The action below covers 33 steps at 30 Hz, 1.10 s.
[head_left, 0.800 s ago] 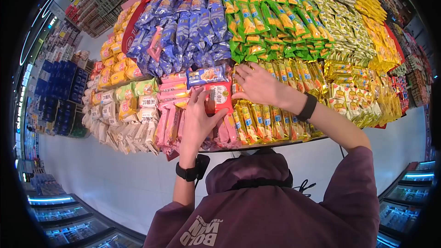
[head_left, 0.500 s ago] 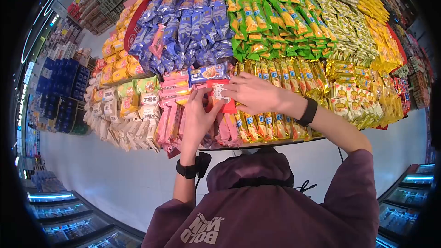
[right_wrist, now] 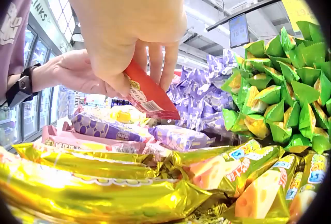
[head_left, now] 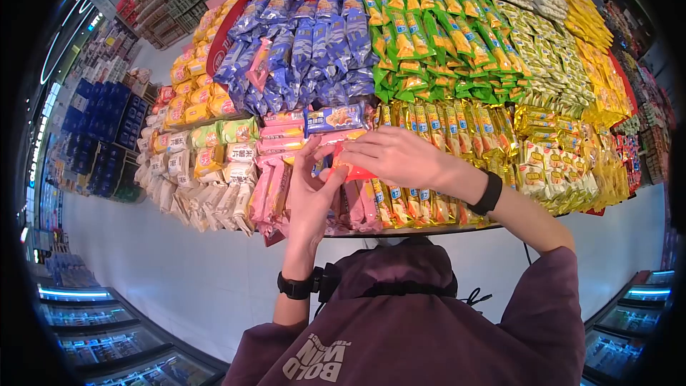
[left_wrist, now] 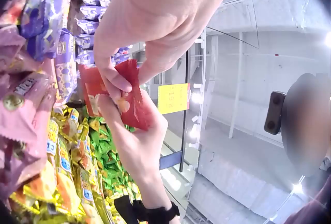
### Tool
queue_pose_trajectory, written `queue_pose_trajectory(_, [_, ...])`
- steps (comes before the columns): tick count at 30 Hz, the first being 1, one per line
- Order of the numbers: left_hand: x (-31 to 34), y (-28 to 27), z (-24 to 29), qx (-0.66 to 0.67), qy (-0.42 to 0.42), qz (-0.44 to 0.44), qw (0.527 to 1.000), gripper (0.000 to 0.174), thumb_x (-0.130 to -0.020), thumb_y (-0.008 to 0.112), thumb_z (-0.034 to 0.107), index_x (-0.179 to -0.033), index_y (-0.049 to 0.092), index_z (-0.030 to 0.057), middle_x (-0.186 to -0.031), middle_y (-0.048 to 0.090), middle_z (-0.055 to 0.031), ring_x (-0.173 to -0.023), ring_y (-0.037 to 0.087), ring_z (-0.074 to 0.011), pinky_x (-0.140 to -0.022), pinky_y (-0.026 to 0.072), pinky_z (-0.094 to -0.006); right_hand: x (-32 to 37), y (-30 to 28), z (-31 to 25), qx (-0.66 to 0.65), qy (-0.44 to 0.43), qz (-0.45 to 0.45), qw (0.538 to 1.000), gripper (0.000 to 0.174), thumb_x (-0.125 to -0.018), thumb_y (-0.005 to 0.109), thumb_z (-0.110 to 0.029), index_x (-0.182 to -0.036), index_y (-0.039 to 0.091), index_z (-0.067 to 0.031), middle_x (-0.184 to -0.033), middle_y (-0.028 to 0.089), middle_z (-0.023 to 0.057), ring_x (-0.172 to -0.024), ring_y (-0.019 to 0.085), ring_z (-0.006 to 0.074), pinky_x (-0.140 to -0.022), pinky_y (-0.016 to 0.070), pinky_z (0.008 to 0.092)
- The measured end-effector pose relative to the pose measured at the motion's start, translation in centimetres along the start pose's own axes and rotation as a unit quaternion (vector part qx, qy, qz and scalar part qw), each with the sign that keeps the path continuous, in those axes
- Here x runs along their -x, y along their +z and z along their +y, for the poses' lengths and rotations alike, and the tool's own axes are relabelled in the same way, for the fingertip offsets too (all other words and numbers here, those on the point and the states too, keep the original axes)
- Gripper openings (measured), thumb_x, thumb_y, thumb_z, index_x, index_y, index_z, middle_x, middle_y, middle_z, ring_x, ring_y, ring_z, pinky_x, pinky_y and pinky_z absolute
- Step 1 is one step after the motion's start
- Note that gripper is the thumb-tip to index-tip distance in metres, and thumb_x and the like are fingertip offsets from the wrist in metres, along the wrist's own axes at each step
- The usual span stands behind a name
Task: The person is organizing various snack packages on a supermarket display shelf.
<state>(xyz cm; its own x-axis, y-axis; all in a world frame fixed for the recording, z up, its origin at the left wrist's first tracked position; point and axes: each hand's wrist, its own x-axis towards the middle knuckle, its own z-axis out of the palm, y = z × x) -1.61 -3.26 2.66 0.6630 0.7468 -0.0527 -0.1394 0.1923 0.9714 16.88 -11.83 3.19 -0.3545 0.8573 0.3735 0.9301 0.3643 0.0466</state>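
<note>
While the person's hands come together over the packed bench (head_left: 443, 229), the red packet (left_wrist: 137, 102) sits between them, raised just above the goods. Left hand (head_left: 309, 193) pinches it at one end, thumb and finger on it; right hand (head_left: 400, 159) grips it too, thumb on the face, fingers behind. Right wrist view: packet tilted, a white barcode label near its lower end. Head view: fingers cover most of it, only a bit of red visible.

Directly below: pink packets (head_left: 268, 189). A blue packet (head_left: 334, 119) lies crosswise just beyond the hands. Gold packets (head_left: 407, 204) right of the pink ones, white packets (head_left: 207, 204) left. Farther back, purple-blue packets (head_left: 321, 46) beside green packets (head_left: 411, 36). Black bands on both wrists, purple sleeves. Left wrist view adds a yellow sign (left_wrist: 173, 98) near the right hand.
</note>
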Motion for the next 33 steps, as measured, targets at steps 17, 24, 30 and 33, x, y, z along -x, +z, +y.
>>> queue_pose_trajectory(17, [1.7, 0.7, 0.4, 0.150, -0.029, -0.002, 0.988, 0.035, -0.085, 0.070, -0.005, -0.116, 0.055, -0.0025, -0.107, 0.070, -0.0140, -0.095, 0.068, -0.0149, -0.086, 0.0551, -0.0300, 2.8, -6.4, -4.3, -0.468, 0.442, 0.215, 0.734, 0.029, -0.091, 0.062, -0.002, -0.119, 0.056, -0.0067, -0.120, 0.067, 0.0101, -0.098, 0.065, 0.0165, -0.081, 0.0521, 0.0286])
queue_pose_trajectory(24, [2.2, 2.6, 0.1, 0.103, 0.027, -0.002, 0.994, 0.038, -0.081, 0.075, -0.003, -0.114, 0.057, -0.0018, -0.104, 0.070, -0.0105, -0.093, 0.067, -0.0121, -0.084, 0.0540, -0.0280, 2.8, -5.6, -6.1, -0.630, 0.446, 0.198, 0.604, 0.036, -0.088, 0.073, -0.012, -0.118, 0.057, 0.0003, -0.096, 0.067, 0.0027, -0.094, 0.063, 0.0089, -0.084, 0.0510, 0.0257])
queue_pose_trajectory(30, [1.8, 2.6, 0.5, -0.084, 0.202, -0.089, 0.972, 0.034, -0.068, 0.082, -0.003, -0.099, 0.069, 0.0021, -0.105, 0.070, -0.0095, -0.100, 0.064, -0.0175, -0.091, 0.0500, -0.0320, 5.3, -5.5, -4.9, -0.435, 0.304, 0.229, 0.816, 0.025, -0.074, 0.078, 0.000, -0.097, 0.069, -0.0056, -0.102, 0.071, 0.0057, -0.099, 0.066, 0.0202, -0.090, 0.0501, 0.0346])
queue_pose_trajectory(33, [1.3, 3.5, 0.0, -0.136, 0.282, -0.108, 0.944, 0.036, -0.060, 0.085, 0.000, -0.093, 0.073, 0.0040, -0.103, 0.071, -0.0095, -0.104, 0.063, -0.0199, -0.093, 0.0487, -0.0331, 6.0, -6.3, -4.4, -0.388, 0.247, 0.253, 0.851, 0.027, -0.068, 0.075, 0.006, -0.091, 0.070, -0.0074, -0.101, 0.071, 0.0072, -0.099, 0.067, 0.0245, -0.091, 0.0491, 0.0366])
